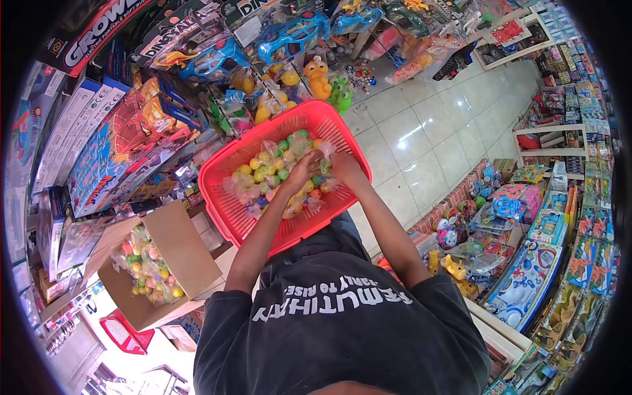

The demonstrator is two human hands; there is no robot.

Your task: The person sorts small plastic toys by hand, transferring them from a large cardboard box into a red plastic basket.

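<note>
A red plastic basket sits before me, over my lap. In it lie several small clear bags of colourful balls, yellow, green, orange and blue. Near the basket's right side, my left hand and my right hand come close together. Between them is a clear plastic bag with something green in it. The fingers of both hands are bent in around this bag, and the fingertips are partly hidden.
An open cardboard box with more bagged balls stands at the left. Boxed toys line the left shelf, and packaged toys fill the right side. Tiled floor shows beyond the basket. Another red basket is at lower left.
</note>
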